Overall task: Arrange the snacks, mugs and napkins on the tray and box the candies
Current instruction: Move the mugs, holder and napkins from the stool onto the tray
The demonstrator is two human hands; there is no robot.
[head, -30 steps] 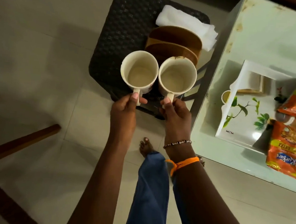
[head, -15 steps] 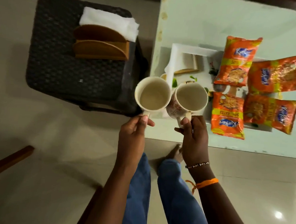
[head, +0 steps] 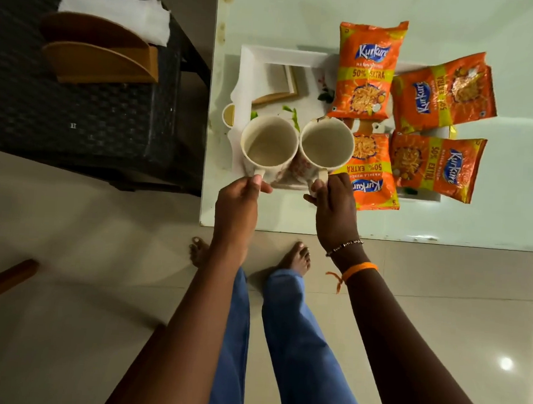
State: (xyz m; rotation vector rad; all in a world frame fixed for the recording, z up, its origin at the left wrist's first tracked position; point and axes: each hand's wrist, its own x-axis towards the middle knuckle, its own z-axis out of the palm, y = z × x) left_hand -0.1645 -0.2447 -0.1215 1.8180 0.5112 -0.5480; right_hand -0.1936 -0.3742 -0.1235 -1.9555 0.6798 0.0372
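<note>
My left hand [head: 238, 201] grips the handle of a white mug [head: 268, 145], and my right hand [head: 333, 206] grips the handle of a second white mug [head: 326, 144]. Both mugs are empty, upright and side by side, held over the near left part of the white tray [head: 249, 57] on the pale table [head: 289, 215]. Several orange snack packets [head: 368, 70] lie on the right half of the tray. White napkins [head: 114, 10] rest behind a wooden napkin holder [head: 102, 63] on the dark wicker stool [head: 76, 121] to the left.
A small flat box or card [head: 278, 84] lies in the tray's far left area. A round lid-like object [head: 228, 115] peeks out at the tray's left edge. My bare feet and blue trousers stand at the table's front edge. A wooden bar [head: 1, 282] lies on the floor at the left.
Both hands have carried the mugs from over the wicker stool rightward to above the tray on the table. The view has swung right with them.
</note>
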